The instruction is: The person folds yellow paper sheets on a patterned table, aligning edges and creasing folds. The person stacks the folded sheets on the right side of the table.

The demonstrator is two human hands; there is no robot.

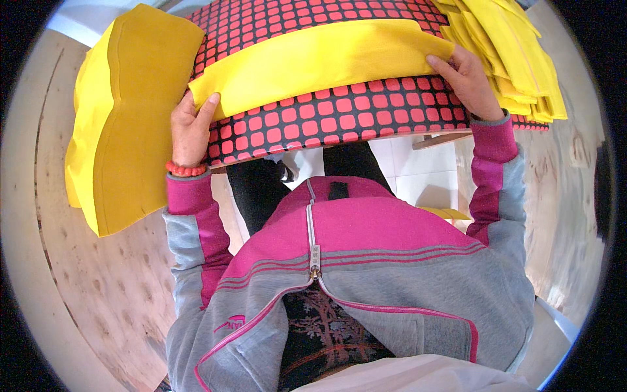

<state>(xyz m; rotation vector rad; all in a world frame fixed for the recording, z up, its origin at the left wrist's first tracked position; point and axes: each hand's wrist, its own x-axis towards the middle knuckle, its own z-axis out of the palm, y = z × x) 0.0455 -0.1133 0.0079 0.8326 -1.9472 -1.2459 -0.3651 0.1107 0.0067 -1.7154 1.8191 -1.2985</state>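
Note:
A long strip of yellow fabric (320,59) stretches from left to right over a red-and-black checked surface (339,121). My left hand (191,125) pinches the strip's left end, thumb on top and the other fingers out of sight beneath. At its right end, my right hand (469,80) grips the fabric between thumb and fingers. The strip looks fairly flat and bows slightly upward in the middle. Close to my left hand hangs a larger folded piece of yellow fabric (144,124) over the left edge.
Several yellow fabric pieces (516,55) lie in a layered stack beside my right hand. Wooden boards (98,281) stand on the left, and another pale wooden surface (555,176) on the right. A bit of yellow cloth (447,213) shows lower down, near the tiled floor (401,160).

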